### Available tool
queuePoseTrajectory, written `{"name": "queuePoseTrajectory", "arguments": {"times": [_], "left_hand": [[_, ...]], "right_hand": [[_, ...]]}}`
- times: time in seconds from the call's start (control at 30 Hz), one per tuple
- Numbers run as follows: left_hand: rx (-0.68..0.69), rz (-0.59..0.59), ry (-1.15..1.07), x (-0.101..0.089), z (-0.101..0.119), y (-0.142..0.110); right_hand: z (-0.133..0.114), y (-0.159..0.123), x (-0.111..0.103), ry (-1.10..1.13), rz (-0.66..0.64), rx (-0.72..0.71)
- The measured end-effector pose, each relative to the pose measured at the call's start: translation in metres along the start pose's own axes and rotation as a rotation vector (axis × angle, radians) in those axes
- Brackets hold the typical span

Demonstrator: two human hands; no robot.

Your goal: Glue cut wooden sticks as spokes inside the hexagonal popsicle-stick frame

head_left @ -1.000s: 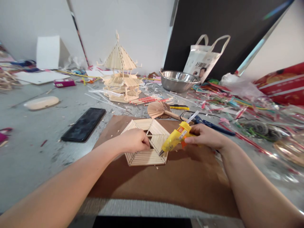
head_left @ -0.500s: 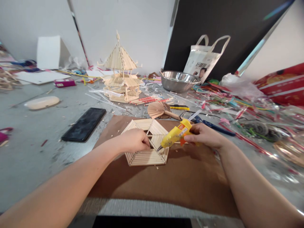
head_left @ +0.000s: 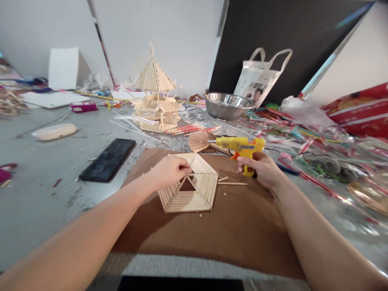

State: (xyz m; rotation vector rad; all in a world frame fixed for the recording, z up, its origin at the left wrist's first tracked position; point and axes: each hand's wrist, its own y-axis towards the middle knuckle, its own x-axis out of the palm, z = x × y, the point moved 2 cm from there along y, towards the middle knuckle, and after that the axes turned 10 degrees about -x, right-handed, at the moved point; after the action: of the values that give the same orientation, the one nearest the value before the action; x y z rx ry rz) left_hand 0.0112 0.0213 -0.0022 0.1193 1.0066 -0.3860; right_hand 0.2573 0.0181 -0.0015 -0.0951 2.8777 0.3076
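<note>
My right hand (head_left: 263, 167) grips the handle of a yellow hot glue gun (head_left: 235, 142), raised off the mat with its nozzle pointing left. A flat hexagonal panel of pale wooden sticks (head_left: 189, 202) lies on a brown mat (head_left: 194, 238); part of its middle is open to the mat. Above its upper left part, my left hand (head_left: 171, 171) is closed, thumb and fingers pinched together. Whatever is between those fingertips is too small to make out. Right of the panel lie a loose stick (head_left: 233, 184) and a shorter piece.
A stick pagoda model (head_left: 156, 101) stands behind the mat, beside red-tipped sticks (head_left: 189, 128) and a brown fan-shaped piece (head_left: 197, 141). A phone (head_left: 107, 159) and white case (head_left: 54, 131) lie left. A steel bowl (head_left: 228, 106), white bag (head_left: 257, 81) and tangled scraps (head_left: 327, 145) are right.
The glue gun has lifted away from the panel, up and to the right, and turned from pointing down to nearly level. My left hand has shifted up slightly from the panel's middle.
</note>
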Motion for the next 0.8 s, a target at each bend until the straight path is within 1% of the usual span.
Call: {"name": "queuePoseTrajectory", "arguments": {"times": [0.13,0.23,0.3,0.37,0.47,0.53,0.6,0.8], "left_hand": [[-0.003,0.103,0.029,0.002,-0.006,0.003],[-0.023,0.138,0.053,0.004,-0.009,0.005],[-0.029,0.158,0.063,0.005,-0.011,0.006],[-0.033,0.178,0.072,0.005,-0.011,0.007],[-0.038,0.196,0.084,0.004,-0.012,0.006],[-0.034,0.195,0.090,0.004,-0.012,0.006],[-0.033,0.194,0.093,0.004,-0.012,0.006],[-0.037,0.206,0.089,0.004,-0.012,0.005]], "right_hand": [[0.001,0.001,0.004,0.033,0.114,0.056],[0.003,0.002,0.003,0.000,0.163,0.105],[0.006,0.004,0.001,0.061,0.174,0.141],[0.009,0.005,0.000,0.199,0.139,0.212],[0.013,0.003,0.004,0.342,0.022,0.371],[0.014,0.001,0.009,0.344,-0.057,0.445],[0.016,0.000,0.014,0.320,-0.111,0.486],[0.022,0.001,0.020,0.270,-0.111,0.523]]}}
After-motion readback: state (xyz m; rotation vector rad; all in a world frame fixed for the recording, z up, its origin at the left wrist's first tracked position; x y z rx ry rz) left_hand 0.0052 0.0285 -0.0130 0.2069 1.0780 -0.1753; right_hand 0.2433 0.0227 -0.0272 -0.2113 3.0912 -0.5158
